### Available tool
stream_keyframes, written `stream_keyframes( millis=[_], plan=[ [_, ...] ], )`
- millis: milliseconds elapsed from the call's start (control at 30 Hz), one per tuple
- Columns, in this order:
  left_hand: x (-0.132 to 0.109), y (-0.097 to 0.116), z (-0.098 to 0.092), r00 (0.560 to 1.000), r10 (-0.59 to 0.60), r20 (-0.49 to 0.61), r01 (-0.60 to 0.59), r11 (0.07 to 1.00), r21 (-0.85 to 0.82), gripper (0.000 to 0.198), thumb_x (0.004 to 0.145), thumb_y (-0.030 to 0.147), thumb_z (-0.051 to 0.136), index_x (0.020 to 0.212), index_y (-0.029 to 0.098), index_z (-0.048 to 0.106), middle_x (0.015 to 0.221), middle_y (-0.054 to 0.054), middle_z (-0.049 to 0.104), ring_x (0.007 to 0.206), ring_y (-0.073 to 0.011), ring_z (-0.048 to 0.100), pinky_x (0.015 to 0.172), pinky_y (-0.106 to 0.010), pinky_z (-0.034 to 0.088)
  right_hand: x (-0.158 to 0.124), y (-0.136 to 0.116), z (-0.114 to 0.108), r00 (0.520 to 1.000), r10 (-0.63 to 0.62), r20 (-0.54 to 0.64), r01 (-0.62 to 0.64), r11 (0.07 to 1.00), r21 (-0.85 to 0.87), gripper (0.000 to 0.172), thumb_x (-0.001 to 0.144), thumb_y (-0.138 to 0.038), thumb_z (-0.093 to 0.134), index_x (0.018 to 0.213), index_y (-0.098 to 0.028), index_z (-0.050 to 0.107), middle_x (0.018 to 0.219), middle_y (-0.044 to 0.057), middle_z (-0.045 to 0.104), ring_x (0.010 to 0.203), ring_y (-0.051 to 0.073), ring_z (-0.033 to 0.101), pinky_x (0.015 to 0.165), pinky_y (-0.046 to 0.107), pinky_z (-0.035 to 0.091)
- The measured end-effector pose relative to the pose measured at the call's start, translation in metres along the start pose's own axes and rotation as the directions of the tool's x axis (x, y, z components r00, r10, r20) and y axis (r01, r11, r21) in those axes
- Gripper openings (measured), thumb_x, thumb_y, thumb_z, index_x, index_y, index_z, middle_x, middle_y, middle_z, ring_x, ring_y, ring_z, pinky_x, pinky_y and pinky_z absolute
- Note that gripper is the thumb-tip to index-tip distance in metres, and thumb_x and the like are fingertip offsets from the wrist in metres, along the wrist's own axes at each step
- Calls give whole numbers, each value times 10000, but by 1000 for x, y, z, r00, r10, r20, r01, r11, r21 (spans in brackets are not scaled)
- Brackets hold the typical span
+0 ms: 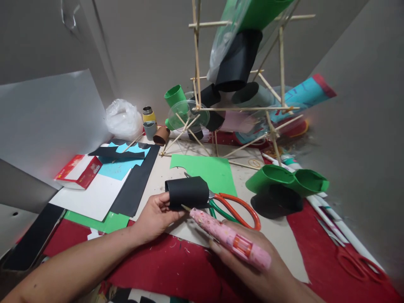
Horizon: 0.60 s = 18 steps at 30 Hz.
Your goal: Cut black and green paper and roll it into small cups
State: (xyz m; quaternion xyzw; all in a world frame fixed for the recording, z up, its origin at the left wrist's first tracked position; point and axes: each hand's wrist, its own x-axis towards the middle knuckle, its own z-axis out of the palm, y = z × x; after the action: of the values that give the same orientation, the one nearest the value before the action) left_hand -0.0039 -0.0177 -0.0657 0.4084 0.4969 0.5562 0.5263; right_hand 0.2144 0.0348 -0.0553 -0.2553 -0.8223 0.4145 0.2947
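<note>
Black roll (187, 191): a rolled tube of black craft sheet lying on its side, toward the near edge of the desk (189, 269) and about midway along it, over the blades of the orange-handled scissors (235, 206).
Left hand (156, 216): closed on the roll's open left end, with the thumb on top and the fingers beneath.
Right hand (252, 269): wrapped around a pink glue gun (230, 237), whose nozzle touches the roll's lower edge.
Handling: we judge the roll light and springy. It is soft enough to crush under a hard pinch, and likely to uncurl if let go.
Where to hold: we would grip lightly at the open end or around the middle, keeping our fingers off the seam near the hot nozzle.
Surroundings: a green sheet (208, 168) lies just behind the roll. A wooden stick frame (197, 63) stands toward the far edge, and green hat shapes (285, 179) sit toward the right edge.
Writing: the glue gun carries an orange label, and a red box (78, 170) near the left edge has print on it. We cannot read either.
</note>
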Motion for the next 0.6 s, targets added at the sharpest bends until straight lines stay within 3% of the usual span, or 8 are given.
stream_keyframes(
  millis=[300,433,600],
  plan=[
    [-1,0,3,998,40,37,-40,999,1,336,716,296,810,1017,156,758,938,-60,767,852,-182,680,838,-284,512,0,1,5,998,-12,67,13,1000,-10,137,906,-246,540,896,-212,673,722,43,678,608,191,650,558,285,548],
    [-1,0,3,998,44,49,-45,999,23,337,717,255,800,1034,150,755,942,-59,766,845,-181,678,818,-272,506,1,-1,7,996,-34,77,36,999,-27,145,906,-241,536,965,-200,662,748,52,682,616,188,644,560,281,533],
    [-2,-1,3,998,37,49,-38,999,26,353,703,223,800,1046,153,753,961,-63,764,862,-197,678,830,-289,503,1,0,10,997,-44,64,48,997,-57,131,900,-251,550,786,-217,604,645,18,609,549,173,583,519,272,485]
  ],
)
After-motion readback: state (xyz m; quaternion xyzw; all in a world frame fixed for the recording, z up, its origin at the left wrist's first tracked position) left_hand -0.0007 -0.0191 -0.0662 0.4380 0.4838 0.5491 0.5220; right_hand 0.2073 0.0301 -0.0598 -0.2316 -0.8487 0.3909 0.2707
